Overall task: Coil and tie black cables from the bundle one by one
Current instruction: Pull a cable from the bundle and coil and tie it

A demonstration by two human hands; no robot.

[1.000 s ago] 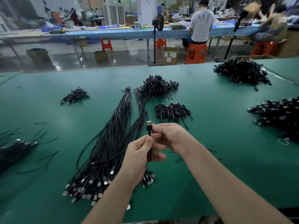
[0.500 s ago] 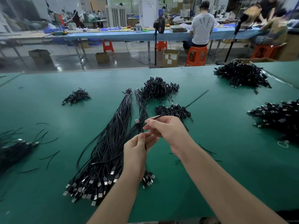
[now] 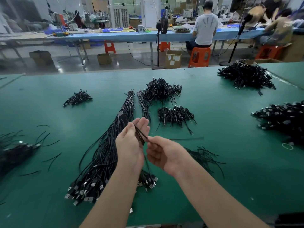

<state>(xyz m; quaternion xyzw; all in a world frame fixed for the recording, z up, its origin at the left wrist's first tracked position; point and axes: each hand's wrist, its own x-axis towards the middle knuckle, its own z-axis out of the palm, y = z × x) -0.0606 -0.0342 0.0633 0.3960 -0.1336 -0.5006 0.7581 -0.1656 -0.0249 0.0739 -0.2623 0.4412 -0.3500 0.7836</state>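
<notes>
So the cable [image 3: 139,134] is being held up above the green table [image 3: 230,162], between the two hands and just over the long bundle [image 3: 105,153]. It's laid across the palm of the left hand [image 3: 130,145], whose fingers are stretched out nearly straight and together, probably so the loops can be stacked flat against them and kept the same length. The right hand [image 3: 164,153] has its thumb and forefinger pinched on the strand just beside the left palm, the other fingers loosely curled (looks like the feeding and guiding is done from that side).

The cable itself is thin, black and limp; a few passes can be seen crossing the left palm, and a tail hangs down between the wrists toward the plugs at the near end of the bundle. How many loops are done can't be told. Finished coils seem to be heaped in piles [image 3: 176,115] farther back, within easy reach for dropping.
</notes>
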